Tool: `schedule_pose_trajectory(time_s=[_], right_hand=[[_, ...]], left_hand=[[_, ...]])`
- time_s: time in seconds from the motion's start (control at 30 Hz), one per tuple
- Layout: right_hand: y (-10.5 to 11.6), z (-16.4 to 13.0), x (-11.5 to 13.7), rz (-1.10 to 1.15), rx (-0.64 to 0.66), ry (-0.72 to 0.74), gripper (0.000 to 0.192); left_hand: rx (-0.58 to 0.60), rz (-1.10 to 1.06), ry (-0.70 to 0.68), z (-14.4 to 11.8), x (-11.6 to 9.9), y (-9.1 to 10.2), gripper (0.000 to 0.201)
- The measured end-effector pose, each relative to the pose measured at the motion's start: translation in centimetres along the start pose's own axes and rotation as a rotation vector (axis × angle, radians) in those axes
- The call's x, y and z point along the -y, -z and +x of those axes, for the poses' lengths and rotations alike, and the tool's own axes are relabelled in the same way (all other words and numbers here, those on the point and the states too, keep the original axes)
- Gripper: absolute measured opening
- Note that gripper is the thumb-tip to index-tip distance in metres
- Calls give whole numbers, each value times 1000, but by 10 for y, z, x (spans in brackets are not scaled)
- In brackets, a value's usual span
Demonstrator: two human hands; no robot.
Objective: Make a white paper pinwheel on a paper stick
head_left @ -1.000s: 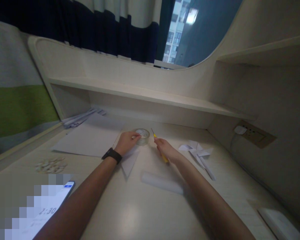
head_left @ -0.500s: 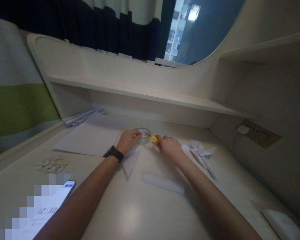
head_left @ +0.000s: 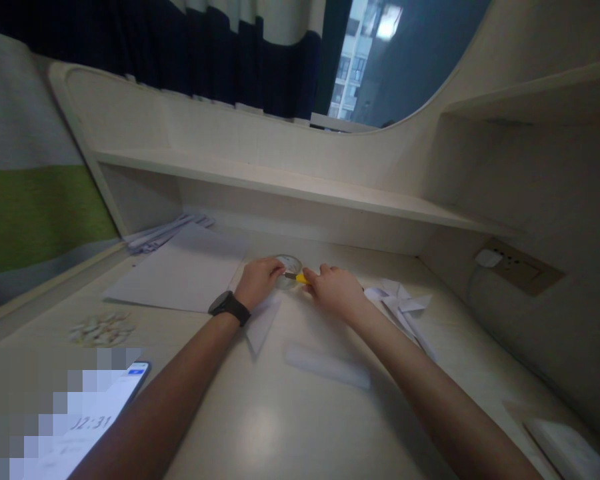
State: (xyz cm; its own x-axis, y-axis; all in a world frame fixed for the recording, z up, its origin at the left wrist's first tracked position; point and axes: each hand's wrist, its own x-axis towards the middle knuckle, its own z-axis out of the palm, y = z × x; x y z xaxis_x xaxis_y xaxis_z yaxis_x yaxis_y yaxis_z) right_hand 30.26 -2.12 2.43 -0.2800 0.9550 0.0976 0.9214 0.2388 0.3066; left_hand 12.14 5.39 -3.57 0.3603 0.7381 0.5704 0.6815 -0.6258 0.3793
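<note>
Smartphone [head_left: 100, 420], lit and showing large digits, lies nearest, to the near left of the left hand and partly covered by the left forearm and by blocky pixels. A blurred white object [head_left: 570, 447] sits to the near right of the right hand, well apart from it. Nearer than both hands and roughly below the right one is a white paper tube [head_left: 327, 365] on the desktop [head_left: 260, 427]. A pointed piece of folded paper [head_left: 263, 327] pokes out just beside the left wrist, which wears a black wristwatch [head_left: 225, 303]; well left of it spreads a pile of small pale shell-like pieces [head_left: 103, 329].

The left hand [head_left: 259, 280] has thumb and fingers pinched together on the left side of a roll of clear tape [head_left: 294, 261]; the exact bit of tape between them is too small to see. The right hand [head_left: 333, 290] is curled firmly around the yellow handle of a utility knife [head_left: 303, 278], its blade pointing left across the roll, near the left fingertips.

Just right of the right hand lies a paper pinwheel [head_left: 400, 300]. Left of and beyond the left hand are a white paper sheet [head_left: 180, 273] and, farther, stacked paper strips [head_left: 167, 233]. Beyond both hands runs a shelf [head_left: 260, 180], with a curtain [head_left: 220, 60] and window [head_left: 395, 73] behind.
</note>
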Motion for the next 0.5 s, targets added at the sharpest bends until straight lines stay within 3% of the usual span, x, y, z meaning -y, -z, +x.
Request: schedule_pose_trajectory(time_s=[0.5], right_hand=[[5,6,-2,-11,10,28,39]], left_hand=[[-3,1,-60,0,-3,1,22]])
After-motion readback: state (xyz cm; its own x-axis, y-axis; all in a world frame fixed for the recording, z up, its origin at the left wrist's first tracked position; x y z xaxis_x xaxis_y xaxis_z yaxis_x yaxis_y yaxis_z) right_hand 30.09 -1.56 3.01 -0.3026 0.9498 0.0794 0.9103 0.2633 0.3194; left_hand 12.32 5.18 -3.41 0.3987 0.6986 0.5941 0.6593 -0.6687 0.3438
